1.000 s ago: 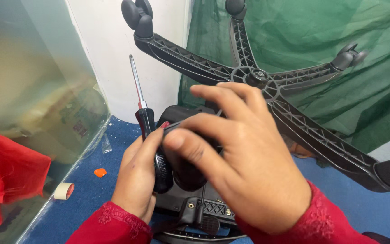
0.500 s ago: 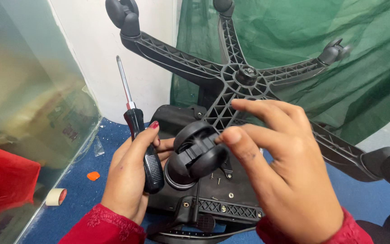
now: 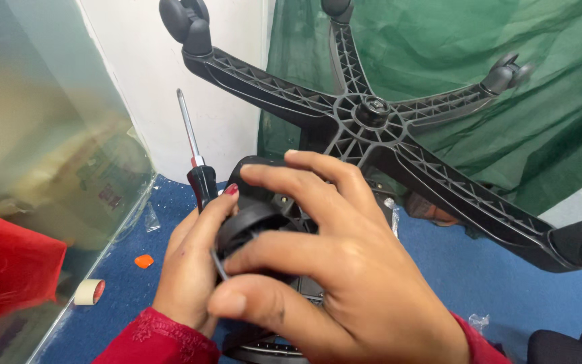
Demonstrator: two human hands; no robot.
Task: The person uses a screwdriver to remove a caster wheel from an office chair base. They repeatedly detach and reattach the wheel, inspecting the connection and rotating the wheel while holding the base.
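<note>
Where blue carpet [image 3: 479,269] meets white wall [image 3: 149,87], green cloth [image 3: 506,40] hangs.

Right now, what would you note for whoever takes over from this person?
Left hand: holds a screwdriver upright by its black handle, thumb against the castor.
Right hand: fingers wrapped over a loose black castor.
Chair base: upturned, in front of a green cloth. Castors sit on at least three arm ends; one arm end is hidden behind the hands.
Left: the held castor is not on the base.
</note>
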